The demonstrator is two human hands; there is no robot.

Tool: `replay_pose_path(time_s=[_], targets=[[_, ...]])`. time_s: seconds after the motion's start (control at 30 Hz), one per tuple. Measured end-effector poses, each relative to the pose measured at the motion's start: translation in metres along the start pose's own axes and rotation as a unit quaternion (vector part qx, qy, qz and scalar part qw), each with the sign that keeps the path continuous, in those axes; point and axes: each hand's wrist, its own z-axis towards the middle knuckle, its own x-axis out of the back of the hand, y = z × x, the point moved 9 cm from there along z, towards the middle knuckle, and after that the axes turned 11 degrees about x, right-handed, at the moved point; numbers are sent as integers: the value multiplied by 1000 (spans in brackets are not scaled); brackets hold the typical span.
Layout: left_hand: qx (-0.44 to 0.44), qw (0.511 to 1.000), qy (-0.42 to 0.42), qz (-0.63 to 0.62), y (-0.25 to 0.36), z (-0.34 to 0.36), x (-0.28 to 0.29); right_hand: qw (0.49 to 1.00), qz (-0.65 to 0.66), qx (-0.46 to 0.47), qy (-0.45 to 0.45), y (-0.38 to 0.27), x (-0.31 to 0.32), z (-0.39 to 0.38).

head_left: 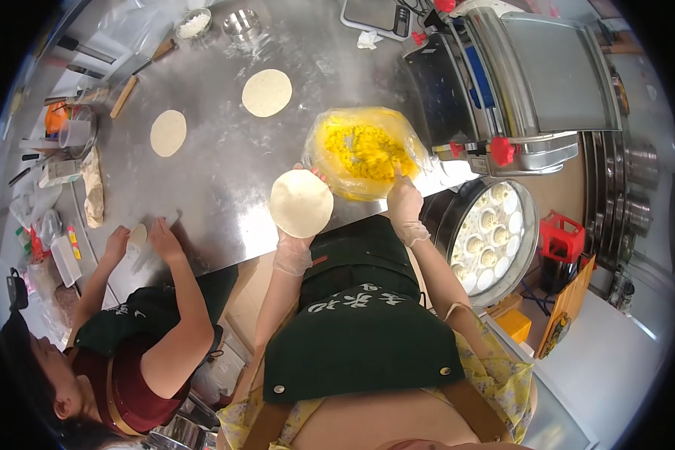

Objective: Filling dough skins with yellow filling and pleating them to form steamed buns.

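On my left hand (296, 247), in a clear plastic glove, rests a flat round dough wrapper (301, 202). The palm is under it, and fingertips show at its far edge. My gloved right hand (405, 204) is closed at the near right rim of a clear plastic bag (319, 154). Inside the opened bag lies crumbly yellow filling (360, 146) with a greyish patch in the middle. Something thin seems to reach from my right fingers into the filling, but its kind is hidden. Two more dough rounds, one dough round (267, 93) and another dough round (168, 133), lie flat on the steel table.
A round steamer (532, 247) of pale filled buns stands right of my right arm. Beyond it are a dough machine (495, 82) with red knobs and a scale (376, 16). At left a co-worker's hands (139, 238) work dough near a rolling pin (124, 97) and a dough roll (94, 187).
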Motion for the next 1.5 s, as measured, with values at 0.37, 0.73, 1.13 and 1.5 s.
replay_pose_path(time_s=[0.37, 0.73, 1.13, 1.5], targets=[[1, 997, 25, 70, -1, 7, 1, 999, 4, 15, 38, 35, 0, 38], [0, 995, 36, 93, 2, 11, 6, 995, 76, -42, -40, 29, 19, 24], [33, 996, 29, 73, 2, 63, -6, 685, 624, -318, -204, 9, -72, 24], [-28, 979, 88, 181, -3, 107, 16, 642, 676, -312, -182, 9, -61, 10]])
